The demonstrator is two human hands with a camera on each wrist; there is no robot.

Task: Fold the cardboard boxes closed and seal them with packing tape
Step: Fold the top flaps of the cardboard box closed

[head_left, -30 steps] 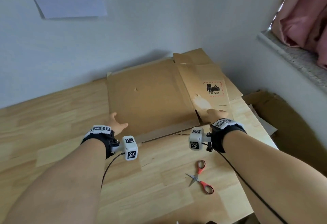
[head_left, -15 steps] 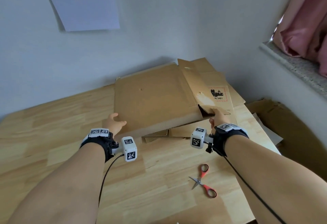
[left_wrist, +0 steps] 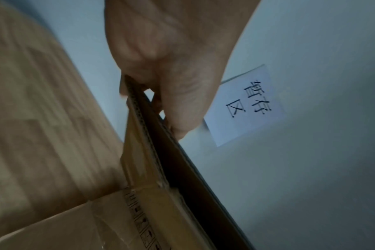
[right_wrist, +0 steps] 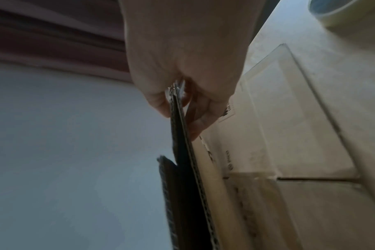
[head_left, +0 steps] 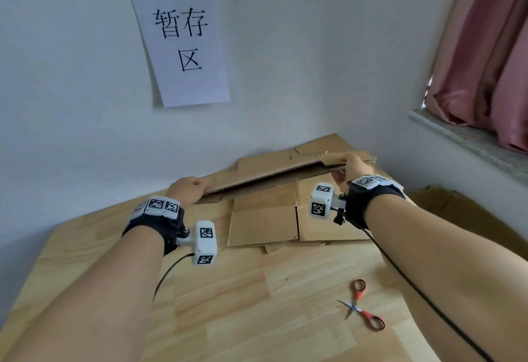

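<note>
Cardboard, one flattened box [head_left: 265, 180], hangs in the air above the far right of the worktop [head_left: 257, 304], pinched at both ends. The left hand [head_left: 185, 190] grips its near left corner, thumb on one face and fingers on the other, as the left wrist view shows. The right hand [head_left: 350, 168] pinches the right end the same way and holds it higher, so the box tilts up to the right. Holding both ends likely keeps the floppy sheet from sagging while it comes clear of the stack [head_left: 263, 224] of flat boxes lying just beneath it; the box is not yet opened, folded or taped.

Scissors [head_left: 361, 306] lie near the right forearm, apart from the stack. A tape roll [right_wrist: 340, 10] sits at the edge of the right wrist view.

The worktop is pale wood, set into a corner. A paper sign [head_left: 183, 47] hangs on the white wall, and a pink curtain [head_left: 491, 61] falls over a sill to the right.
</note>
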